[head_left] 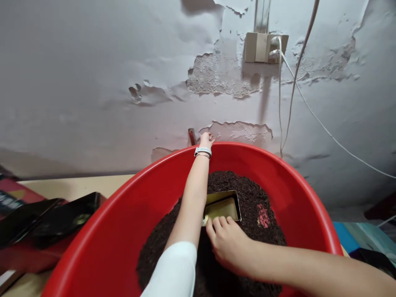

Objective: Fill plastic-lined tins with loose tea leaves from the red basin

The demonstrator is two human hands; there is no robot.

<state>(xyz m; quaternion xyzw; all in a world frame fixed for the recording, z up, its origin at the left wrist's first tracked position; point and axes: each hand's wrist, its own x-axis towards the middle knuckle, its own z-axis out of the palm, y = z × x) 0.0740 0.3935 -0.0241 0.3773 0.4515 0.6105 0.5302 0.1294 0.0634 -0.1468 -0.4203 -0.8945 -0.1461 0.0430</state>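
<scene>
Two hands: my right hand (pixel 232 245) grips the near rim of a tin (pixel 225 208); my left hand (pixel 207 140), fingers part-curled, is at the far edge of a red tub (pixel 119 239), whether holding anything I cannot tell. A firm, level grip should serve best. The tin, rectangular, open, dull gold inside, lies amid dark, loose material (pixel 252 194).

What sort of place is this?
Probably a worn indoor workroom or storeroom: it has a peeling wall, a power outlet with two plugs, and a red tub holding dark, tea-like loose material.
</scene>
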